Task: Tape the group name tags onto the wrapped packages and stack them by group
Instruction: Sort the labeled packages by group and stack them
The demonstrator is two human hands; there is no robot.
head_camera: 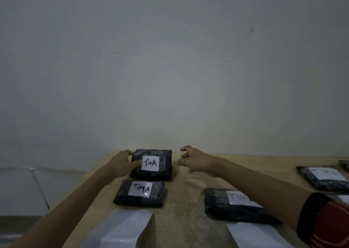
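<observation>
The far package [152, 174] is a flat parcel wrapped in dark, shiny plastic that wrinkles at the edges; what is inside cannot be seen. A white name tag [150, 163] sits on the middle of its top face, with "TIM A" written by hand in black. The package lies flat on the light wooden table [188, 196], at the far edge, just beside the pale wall [170, 77].

The left hand [120, 164] holds the left side of this package: its fingers curl round the far left corner and the thumb lies on the top face, with the tip touching the tag's left edge. The right hand [196, 160] hovers just beside the package's right side, its fingers loosely bent and spread apart, holding nothing. Whether its thumb tip touches the wrapping cannot be told.

The writing reads upright for the person, so the top of the tag points to the wall. The package looks a little wider than deep, with the long axis running left to right, along the wall.

A near package [139, 194] with the same look and a "TIM A" tag lies just in front of it. A third package [222, 208] lies to the right, partly under the right forearm, and a fourth package [319, 179] lies well apart at the right. Two white paper sheets [128, 227] lie at the near edge. A dark sleeve [324, 221] with red pattern covers the right upper arm.
</observation>
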